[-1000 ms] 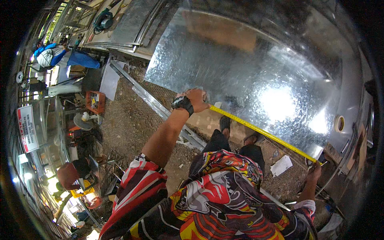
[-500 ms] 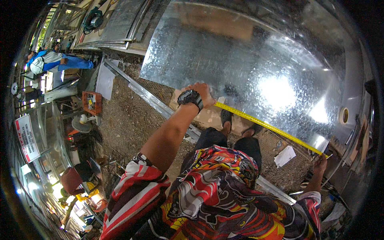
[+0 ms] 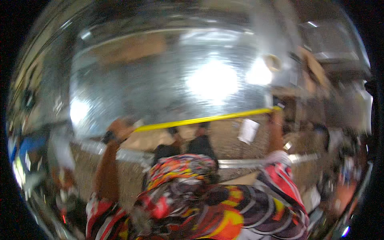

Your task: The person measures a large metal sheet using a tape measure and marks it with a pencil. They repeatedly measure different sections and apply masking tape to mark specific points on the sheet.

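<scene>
Looking down, I see a yellow tape measure [image 3: 208, 119] stretched along the lower edge of a large shiny metal sheet [image 3: 168, 84], its long axis running left to right and rising slightly toward the right. My left hand [image 3: 120, 129] sits at its left end, my right hand [image 3: 276, 116] at its right end; motion blur hides the fingers, so I cannot tell either grip. A patterned garment [image 3: 192, 200] covers the lower view. Bare ground [image 3: 224, 140] lies open below the tape.
</scene>
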A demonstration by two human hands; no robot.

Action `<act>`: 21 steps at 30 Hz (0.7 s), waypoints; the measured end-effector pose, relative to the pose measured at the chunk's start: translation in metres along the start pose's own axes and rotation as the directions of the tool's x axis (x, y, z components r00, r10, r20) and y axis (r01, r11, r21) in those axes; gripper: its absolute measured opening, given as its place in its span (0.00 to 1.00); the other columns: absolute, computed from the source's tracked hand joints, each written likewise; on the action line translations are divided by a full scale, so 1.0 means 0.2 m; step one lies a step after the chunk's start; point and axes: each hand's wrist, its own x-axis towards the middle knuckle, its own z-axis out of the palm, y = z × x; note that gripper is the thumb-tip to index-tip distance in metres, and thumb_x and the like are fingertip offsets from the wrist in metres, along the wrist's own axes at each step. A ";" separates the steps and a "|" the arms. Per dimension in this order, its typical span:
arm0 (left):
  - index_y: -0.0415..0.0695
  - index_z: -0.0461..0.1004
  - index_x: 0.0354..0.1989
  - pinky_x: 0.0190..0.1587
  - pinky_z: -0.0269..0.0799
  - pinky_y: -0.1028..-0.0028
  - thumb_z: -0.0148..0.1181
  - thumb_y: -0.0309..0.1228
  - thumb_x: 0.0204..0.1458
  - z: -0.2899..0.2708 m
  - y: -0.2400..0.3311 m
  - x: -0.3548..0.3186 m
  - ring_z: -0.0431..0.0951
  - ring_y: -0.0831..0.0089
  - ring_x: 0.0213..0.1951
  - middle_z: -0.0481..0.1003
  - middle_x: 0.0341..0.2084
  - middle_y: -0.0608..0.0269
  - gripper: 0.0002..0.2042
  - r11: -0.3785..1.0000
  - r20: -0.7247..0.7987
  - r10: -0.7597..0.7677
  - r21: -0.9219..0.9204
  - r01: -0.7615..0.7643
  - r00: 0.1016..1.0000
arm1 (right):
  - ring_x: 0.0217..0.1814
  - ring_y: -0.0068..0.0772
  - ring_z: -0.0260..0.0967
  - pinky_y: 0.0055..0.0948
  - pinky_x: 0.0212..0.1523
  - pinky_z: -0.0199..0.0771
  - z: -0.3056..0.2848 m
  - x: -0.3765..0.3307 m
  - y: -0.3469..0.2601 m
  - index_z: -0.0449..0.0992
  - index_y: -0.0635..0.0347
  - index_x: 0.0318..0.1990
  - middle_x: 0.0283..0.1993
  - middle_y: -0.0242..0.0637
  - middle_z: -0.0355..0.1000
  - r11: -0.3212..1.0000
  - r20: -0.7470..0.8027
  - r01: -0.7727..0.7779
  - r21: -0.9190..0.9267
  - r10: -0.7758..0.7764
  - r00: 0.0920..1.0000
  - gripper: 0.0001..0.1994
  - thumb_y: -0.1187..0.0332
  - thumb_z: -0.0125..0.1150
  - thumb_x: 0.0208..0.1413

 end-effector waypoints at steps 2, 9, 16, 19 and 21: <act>0.44 0.83 0.51 0.49 0.79 0.55 0.64 0.54 0.54 0.04 -0.13 -0.04 0.85 0.49 0.44 0.84 0.44 0.45 0.27 0.994 -0.010 -0.043 -0.101 0.042 0.999 | 0.31 0.30 0.70 0.31 0.32 0.70 0.17 -0.04 0.02 0.79 0.49 0.41 0.33 0.29 0.76 0.995 -0.031 -0.061 0.079 0.063 0.998 0.10 0.57 0.69 0.59; 0.32 0.84 0.40 0.47 0.80 0.53 0.72 0.53 0.48 0.14 -0.28 0.13 0.85 0.45 0.44 0.83 0.38 0.34 0.30 0.984 -0.050 -0.153 0.082 0.157 0.987 | 0.13 0.23 0.56 0.26 0.14 0.53 0.49 -0.42 -0.23 0.77 0.57 0.34 0.23 0.32 0.74 0.977 -0.169 -0.061 0.205 0.096 0.981 0.09 0.64 0.71 0.55; 0.43 0.86 0.43 0.45 0.79 0.58 0.72 0.48 0.50 0.14 -0.34 0.12 0.86 0.54 0.41 0.85 0.37 0.44 0.21 0.995 -0.047 -0.079 -0.062 0.076 0.996 | 0.13 0.22 0.58 0.26 0.13 0.53 0.55 -0.41 -0.18 0.79 0.59 0.33 0.23 0.35 0.76 0.995 -0.193 0.017 0.103 0.004 0.981 0.06 0.68 0.69 0.55; 0.43 0.87 0.42 0.40 0.79 0.60 0.73 0.48 0.50 0.14 -0.24 0.19 0.86 0.59 0.34 0.85 0.32 0.50 0.20 0.981 -0.044 -0.178 0.070 0.181 0.983 | 0.14 0.20 0.60 0.23 0.13 0.53 0.46 -0.35 -0.17 0.80 0.58 0.33 0.23 0.33 0.76 0.998 -0.242 0.060 0.005 -0.057 0.969 0.05 0.69 0.69 0.56; 0.41 0.87 0.42 0.39 0.79 0.60 0.75 0.47 0.49 0.21 -0.47 0.27 0.86 0.60 0.33 0.85 0.31 0.50 0.22 0.994 -0.080 -0.096 -0.054 0.091 0.992 | 0.14 0.19 0.60 0.23 0.13 0.53 0.48 -0.28 -0.12 0.80 0.58 0.33 0.23 0.32 0.76 0.991 -0.224 0.081 0.107 -0.055 0.973 0.05 0.69 0.69 0.56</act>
